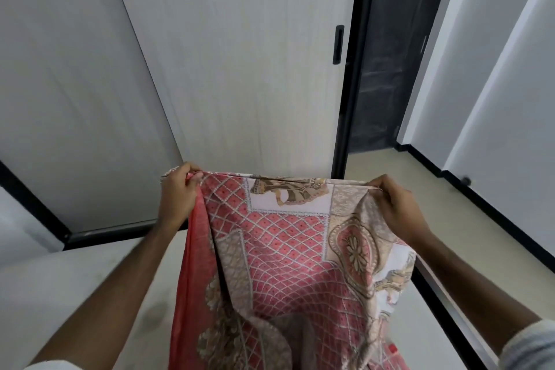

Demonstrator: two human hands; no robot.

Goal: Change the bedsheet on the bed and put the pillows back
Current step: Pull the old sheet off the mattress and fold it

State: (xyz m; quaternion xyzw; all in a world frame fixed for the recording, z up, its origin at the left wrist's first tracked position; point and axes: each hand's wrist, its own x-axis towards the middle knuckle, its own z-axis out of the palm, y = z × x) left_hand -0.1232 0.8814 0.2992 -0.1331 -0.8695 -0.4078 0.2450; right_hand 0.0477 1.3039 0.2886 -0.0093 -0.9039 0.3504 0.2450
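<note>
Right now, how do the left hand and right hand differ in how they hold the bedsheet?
The left hand grips the bedsheet at its top left corner, slightly higher; the right hand pinches the top right corner, slightly lower. Plain red fabric hangs below the left, patterned folds below the right. Both hold the same stretched top edge.

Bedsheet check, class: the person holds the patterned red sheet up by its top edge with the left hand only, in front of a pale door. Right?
Not quite. The head view shows both hands pinching the bedsheet by its top edge: left hand and right hand. The pale door stands behind.
</note>
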